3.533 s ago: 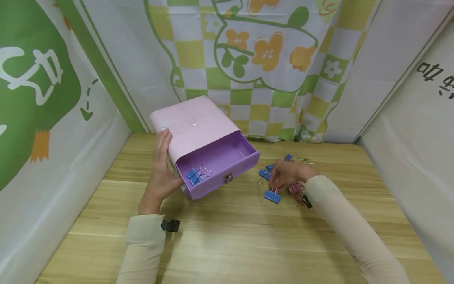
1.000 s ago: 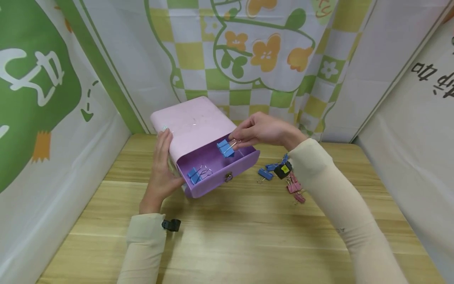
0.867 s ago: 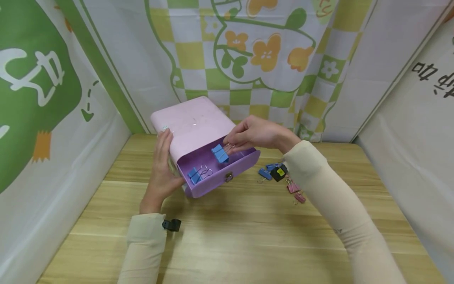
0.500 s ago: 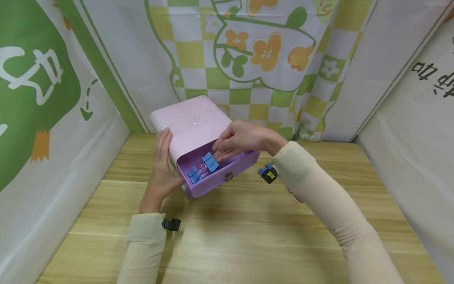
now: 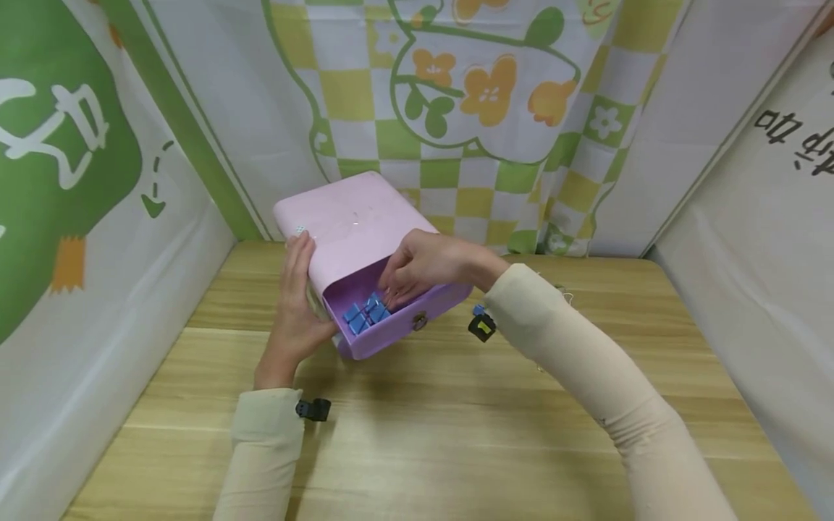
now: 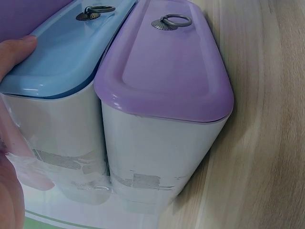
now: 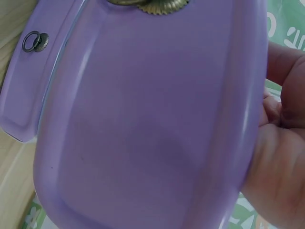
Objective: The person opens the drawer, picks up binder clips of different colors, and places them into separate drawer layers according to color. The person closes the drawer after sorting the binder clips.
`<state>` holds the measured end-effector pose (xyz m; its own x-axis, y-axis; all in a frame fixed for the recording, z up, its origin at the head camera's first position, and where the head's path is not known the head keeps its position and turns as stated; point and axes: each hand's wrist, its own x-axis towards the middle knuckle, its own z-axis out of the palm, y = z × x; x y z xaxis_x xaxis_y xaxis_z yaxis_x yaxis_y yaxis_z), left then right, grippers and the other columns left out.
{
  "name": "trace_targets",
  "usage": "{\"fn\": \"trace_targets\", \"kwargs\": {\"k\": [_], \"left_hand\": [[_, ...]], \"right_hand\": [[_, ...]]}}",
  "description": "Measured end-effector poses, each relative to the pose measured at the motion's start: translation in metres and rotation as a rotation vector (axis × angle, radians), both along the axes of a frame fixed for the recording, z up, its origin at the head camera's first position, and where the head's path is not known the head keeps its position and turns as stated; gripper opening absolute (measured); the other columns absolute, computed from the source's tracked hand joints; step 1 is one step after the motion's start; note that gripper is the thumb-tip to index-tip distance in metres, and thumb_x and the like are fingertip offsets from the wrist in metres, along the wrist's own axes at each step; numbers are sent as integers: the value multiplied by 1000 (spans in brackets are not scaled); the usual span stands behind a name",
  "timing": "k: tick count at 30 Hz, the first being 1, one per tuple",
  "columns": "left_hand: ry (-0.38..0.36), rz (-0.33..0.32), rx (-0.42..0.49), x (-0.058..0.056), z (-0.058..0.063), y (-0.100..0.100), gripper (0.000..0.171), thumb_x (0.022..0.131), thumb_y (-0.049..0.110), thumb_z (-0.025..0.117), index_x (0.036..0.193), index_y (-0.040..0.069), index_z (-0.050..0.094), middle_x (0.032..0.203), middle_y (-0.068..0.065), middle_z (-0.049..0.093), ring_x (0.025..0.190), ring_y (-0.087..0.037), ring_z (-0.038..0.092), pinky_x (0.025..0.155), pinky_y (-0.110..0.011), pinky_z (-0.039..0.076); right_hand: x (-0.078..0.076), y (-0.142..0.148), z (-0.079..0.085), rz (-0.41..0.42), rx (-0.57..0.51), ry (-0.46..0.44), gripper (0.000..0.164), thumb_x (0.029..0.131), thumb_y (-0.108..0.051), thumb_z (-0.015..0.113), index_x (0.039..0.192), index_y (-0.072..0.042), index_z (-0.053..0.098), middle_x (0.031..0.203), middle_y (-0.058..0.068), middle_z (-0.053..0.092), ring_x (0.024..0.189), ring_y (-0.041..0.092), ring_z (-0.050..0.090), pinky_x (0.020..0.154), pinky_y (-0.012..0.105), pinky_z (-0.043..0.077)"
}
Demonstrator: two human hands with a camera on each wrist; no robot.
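A pale pink drawer box (image 5: 352, 224) stands tilted on the table with its top purple drawer (image 5: 391, 337) pulled out. My left hand (image 5: 289, 311) rests against its left side, fingers fairly straight up toward the top edge. The left thumb touches the blue drawer (image 6: 71, 52) below the pulled-out one. Inside the purple drawer my right hand (image 5: 423, 262) pinches a blue binder clip (image 5: 378, 307) by its wire handles. That clip is beside another blue binder clip (image 5: 355, 318) at the drawer's left end. In the right wrist view, the drawer front hides the right fingertips and both clips.
Right of the box, the right forearm mostly hides a pile of binder clips; a blue clip (image 5: 478, 310) and some wire handles (image 5: 565, 295) peek out. A lower purple drawer (image 6: 171, 67) is closed. Printed cloth (image 5: 456, 195) hangs behind the wooden table (image 5: 417, 441).
My right hand has carried the blue binder clip from the pile over the drawer, then left and down beside the other clip. My left hand has stayed at the box.
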<state>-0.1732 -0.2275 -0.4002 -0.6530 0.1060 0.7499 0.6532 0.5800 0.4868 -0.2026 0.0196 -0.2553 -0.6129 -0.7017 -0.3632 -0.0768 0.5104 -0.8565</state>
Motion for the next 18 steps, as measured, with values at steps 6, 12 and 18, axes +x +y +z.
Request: {"fn": "trace_targets", "kwargs": {"k": [6, 12, 18], "left_hand": [[-15, 17, -6, 3, 3, 0, 128, 48, 16, 95, 154, 16, 23, 163, -1, 18, 153, -25, 8, 126, -47, 13], [-28, 21, -11, 3, 4, 0, 128, 48, 18, 95, 154, 17, 23, 163, 1, 18, 153, -24, 7, 126, -47, 14], [-20, 37, -27, 3, 3, 0, 129, 48, 20, 95, 154, 16, 22, 163, 0, 18, 153, -24, 8, 126, -48, 13]], "right_hand": [[1, -3, -1, -8, 17, 2, 26, 97, -3, 48, 113, 7, 67, 99, 16, 75, 90, 24, 74, 81, 32, 61], [1, -1, 0, 2, 51, 44, 27, 97, -6, 49, 112, 4, 69, 95, 14, 76, 89, 23, 75, 80, 32, 62], [-1, 12, 9, -5, 35, 65, 25, 95, -11, 55, 108, 3, 71, 99, 17, 75, 93, 26, 74, 82, 32, 61]]}}
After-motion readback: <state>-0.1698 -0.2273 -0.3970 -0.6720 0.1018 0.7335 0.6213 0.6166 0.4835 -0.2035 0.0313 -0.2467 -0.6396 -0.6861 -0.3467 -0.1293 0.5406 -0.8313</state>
